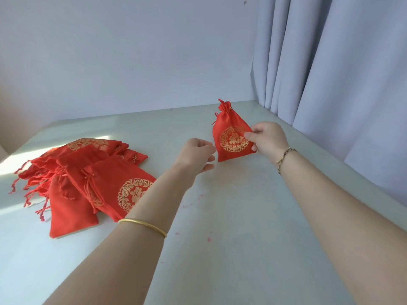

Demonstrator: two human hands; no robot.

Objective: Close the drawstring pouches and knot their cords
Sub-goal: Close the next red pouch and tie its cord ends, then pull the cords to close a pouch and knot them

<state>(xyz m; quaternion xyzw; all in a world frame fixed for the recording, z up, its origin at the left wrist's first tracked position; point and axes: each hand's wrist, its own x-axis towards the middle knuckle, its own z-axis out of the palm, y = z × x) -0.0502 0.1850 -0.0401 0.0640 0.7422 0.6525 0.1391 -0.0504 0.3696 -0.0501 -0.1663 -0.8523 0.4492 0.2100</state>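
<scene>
From the head camera, which is the only view, the right hand [267,138] is in the middle right of the frame. It pinches a red pouch [231,128] by its right edge, with the thumb in front and the fingers behind. The pouch stands tall, its flat bottom down near the table [242,216] and its bunched-up mouth pointing to the top of the frame. So the long way of the pouch runs up and down, and the mouth sits above and a little left of the pinch. Its cords [214,119] hang as short red bits on the left side of the neck. They are too small for me to tell if they are knotted. The left hand [197,154] is just left of the pouch's bottom corner, not touching it, with its fingers loosely bent and nothing in them. It is the nearer hand to those cords, and I think it would have to reach up and right to get them. The pile of pouches [88,177] lies flat at the middle left, well apart from the held one, with cords trailing toward the left edge.
</scene>
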